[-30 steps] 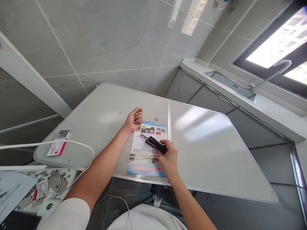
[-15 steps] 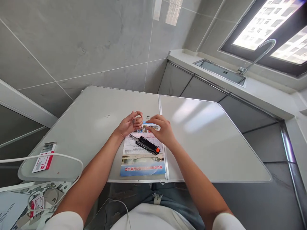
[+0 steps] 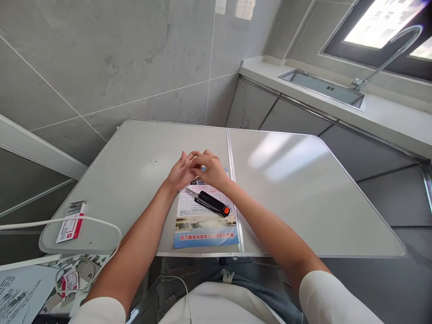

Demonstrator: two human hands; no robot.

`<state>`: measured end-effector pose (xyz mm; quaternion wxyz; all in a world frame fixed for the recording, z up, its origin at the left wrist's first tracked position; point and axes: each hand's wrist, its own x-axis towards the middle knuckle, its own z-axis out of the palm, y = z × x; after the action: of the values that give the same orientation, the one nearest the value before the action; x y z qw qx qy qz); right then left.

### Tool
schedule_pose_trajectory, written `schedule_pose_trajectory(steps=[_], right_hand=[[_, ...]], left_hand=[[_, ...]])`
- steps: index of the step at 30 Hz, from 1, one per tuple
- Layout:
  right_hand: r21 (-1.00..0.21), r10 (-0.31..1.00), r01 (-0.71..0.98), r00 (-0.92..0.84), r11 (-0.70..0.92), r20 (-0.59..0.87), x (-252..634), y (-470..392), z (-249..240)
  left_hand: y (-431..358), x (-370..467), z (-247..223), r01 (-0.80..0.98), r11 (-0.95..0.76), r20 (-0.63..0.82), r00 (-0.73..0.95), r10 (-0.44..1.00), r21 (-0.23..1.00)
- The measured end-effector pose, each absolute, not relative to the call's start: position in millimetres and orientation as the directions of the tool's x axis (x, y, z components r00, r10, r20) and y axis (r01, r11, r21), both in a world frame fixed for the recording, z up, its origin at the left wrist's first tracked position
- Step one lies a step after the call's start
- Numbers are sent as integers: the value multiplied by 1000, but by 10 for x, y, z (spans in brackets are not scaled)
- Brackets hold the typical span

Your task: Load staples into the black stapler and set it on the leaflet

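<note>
I find the left hand [image 3: 180, 173] half open, palm up, thumb standing apart, its finger ends partly covered by the right hand [image 3: 211, 171]. The right hand has its thumb and fingers drawn together against the left; I cannot tell whether either holds anything small. Just on the body side of both hands lies a black stapler [image 3: 212, 204], its metal tongue pointing at the left wrist, its orange end away to the right. Beneath it, and reaching under the hands, I note a printed leaflet [image 3: 205, 238] flat on the bench [image 3: 303, 202]. Left of the left hand sit small dark specks [image 3: 154, 162]; well apart, further left and closer to the body, a red-and-white packet [image 3: 71, 222]. Far beyond the right hand stands a sink [image 3: 324, 87].
</note>
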<state>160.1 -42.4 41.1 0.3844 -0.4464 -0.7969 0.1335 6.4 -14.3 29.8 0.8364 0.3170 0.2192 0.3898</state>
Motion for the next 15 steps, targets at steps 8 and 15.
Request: schedule_pose_trajectory(steps=[8,15], right_hand=[[-562,848,781,80,273,523,2609,-582,311],[-557,895,828,198,66,401,3477,-663,-210]], left_hand=[[-47,86,127,-468,204,2,403,915,860],[15,76,-12,-100,-97,114,186,976,990]])
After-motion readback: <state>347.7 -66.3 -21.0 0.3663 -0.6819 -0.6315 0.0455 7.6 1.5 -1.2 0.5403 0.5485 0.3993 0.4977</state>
